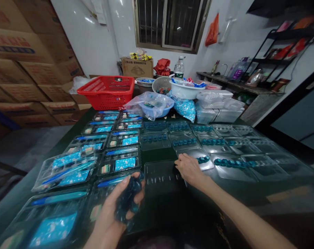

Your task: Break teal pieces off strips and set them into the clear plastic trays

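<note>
My left hand [125,200] is curled round a handful of small, glossy dark teal pieces [129,197]; their exact kind is unclear. My right hand [189,169] reaches over the inner edges of two clear plastic trays, fingers bent and pressed together, fingertips hidden. Under and left of it lies a clear tray [159,174] with a row of small slots. Behind it, another clear tray [193,152] shows teal pieces [202,159] in its slots. Left of my left hand, trays [120,160] hold a blue pen [122,151], a patterned blue packet [125,163] and small striped pastel pieces [105,168].
Several clear trays with teal rows [234,162] cover the right side. At the back stand a red basket [107,91], a blue bowl under plastic [157,107], a white basin [188,90] and stacked clear trays [219,112]. Cartons [22,72] are piled at left.
</note>
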`<state>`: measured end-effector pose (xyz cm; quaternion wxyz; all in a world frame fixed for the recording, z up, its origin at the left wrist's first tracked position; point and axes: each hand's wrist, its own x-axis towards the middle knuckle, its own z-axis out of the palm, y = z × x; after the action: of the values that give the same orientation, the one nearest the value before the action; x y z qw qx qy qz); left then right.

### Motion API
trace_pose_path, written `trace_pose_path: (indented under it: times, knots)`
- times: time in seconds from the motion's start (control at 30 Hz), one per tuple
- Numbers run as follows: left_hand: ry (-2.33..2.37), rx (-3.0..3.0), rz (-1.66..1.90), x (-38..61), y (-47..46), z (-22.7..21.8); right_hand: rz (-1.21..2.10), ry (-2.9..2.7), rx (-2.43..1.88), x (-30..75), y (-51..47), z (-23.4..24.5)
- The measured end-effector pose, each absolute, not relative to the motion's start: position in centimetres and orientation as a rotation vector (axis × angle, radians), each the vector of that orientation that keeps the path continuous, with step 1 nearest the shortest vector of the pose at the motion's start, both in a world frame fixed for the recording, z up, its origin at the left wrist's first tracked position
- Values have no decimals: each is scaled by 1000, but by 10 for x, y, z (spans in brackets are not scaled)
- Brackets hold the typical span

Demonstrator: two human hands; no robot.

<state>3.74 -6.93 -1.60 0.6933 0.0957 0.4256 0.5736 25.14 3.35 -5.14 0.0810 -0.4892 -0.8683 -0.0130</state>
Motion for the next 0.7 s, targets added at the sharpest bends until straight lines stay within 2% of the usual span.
trace_pose_path:
  times: [0.07, 0.2, 0.43, 0.53, 0.7]
  knots:
    - [958, 192, 1260, 37, -68, -17, 155, -2496, -1350, 242, 22, -44]
    - [940, 201, 1211, 42, -65, -21, 809, -2192, -1048, 218, -8, -28]
    - [1070, 402, 1186, 50, -68, -19, 1435, -1682, -928, 192, -18, -35]
    - [1100, 501, 1142, 51, -70, -20, 1591, -1537, -907, 192, -15, -41]
    - [1104, 395, 1160, 57, -68, -24, 1603, -1433, -954, 192, -17, -46]
